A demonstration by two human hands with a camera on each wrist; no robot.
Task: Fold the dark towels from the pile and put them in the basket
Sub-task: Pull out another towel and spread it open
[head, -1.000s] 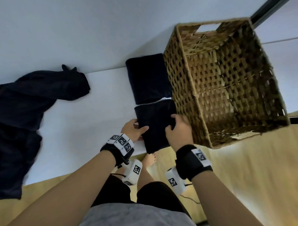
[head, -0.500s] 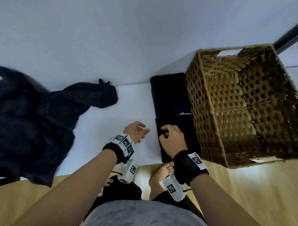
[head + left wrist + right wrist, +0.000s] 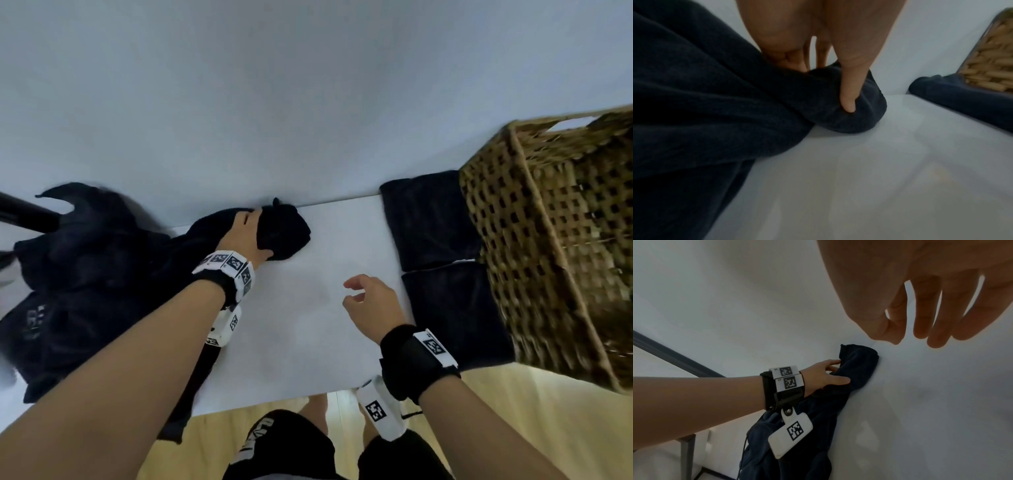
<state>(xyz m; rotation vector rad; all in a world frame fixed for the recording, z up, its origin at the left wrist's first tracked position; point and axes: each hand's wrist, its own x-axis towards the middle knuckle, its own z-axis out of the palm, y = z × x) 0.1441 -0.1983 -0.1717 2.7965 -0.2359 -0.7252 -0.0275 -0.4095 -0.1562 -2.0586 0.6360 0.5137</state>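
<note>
Nearest my head camera, at six o'clock, my black shorts [image 3: 274, 448] carry white lettering too skewed to read, above a strip of pale wooden floor [image 3: 513, 411]. Both wrists wear black straps with white square-code tags; no words are legible on them. My right hand [image 3: 371, 306] hovers over the bare white table [image 3: 308, 342] near centre, fingers loosely curled and holding nothing, apart from every cloth. At three o'clock from it, two folded dark towels [image 3: 455, 311] lie on the table, one beyond the other, touching edge to edge and pressed against the near wall of the woven basket [image 3: 548, 257], which stands at the table's right end; its inside is blurred, and I cannot tell whether any towel lies in it. Farther off, at eleven o'clock, my left hand [image 3: 245, 240] grips the bunched end of a dark towel [image 3: 284, 236], thumb pressed into the fabric and fingers curled around it. That towel trails back into the loose pile of dark towels [image 3: 85, 291] at nine o'clock, where faint pale print shows on one fold, unreadable. Beyond everything rises a plain white wall [image 3: 308, 85].
</note>
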